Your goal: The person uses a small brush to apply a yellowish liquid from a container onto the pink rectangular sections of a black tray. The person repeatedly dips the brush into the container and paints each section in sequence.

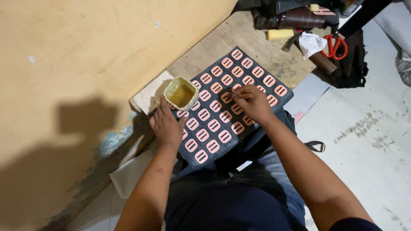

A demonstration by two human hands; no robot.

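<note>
Fingers of the right hand (252, 102) pinch together on a thin stick-like tool (238, 90), its tip resting on one of the pink slotted pieces (226, 97) near the middle of a dark board (252, 124). The board lies across the person's lap, tilted away toward a wooden table (239, 42), and carries rows of these small pink rectangles, each with two slots, set in a neat grid from its near corner to its far one. Whether the tool is a brush or a plain stick cannot be told at this size.

The left hand (167, 126) rests at the board's left edge, fingers spread upward and touching the base of a small pale cup (181, 92) that holds a yellowish-brown liquid. The cup sits at the board's upper left side, just beside the grid and over a light-coloured slab (147, 96) lying against a yellow wall (85, 51).

Farther off on the table, well apart from both hands, lie red-handled scissors (335, 46), a crumpled white cloth (311, 42), a yellow block (280, 34) and a brown cylinder (323, 63), with dark leather goods (295, 19) heaped at the far end. A pale, scuffed floor (368, 141) stretches to the right.
</note>
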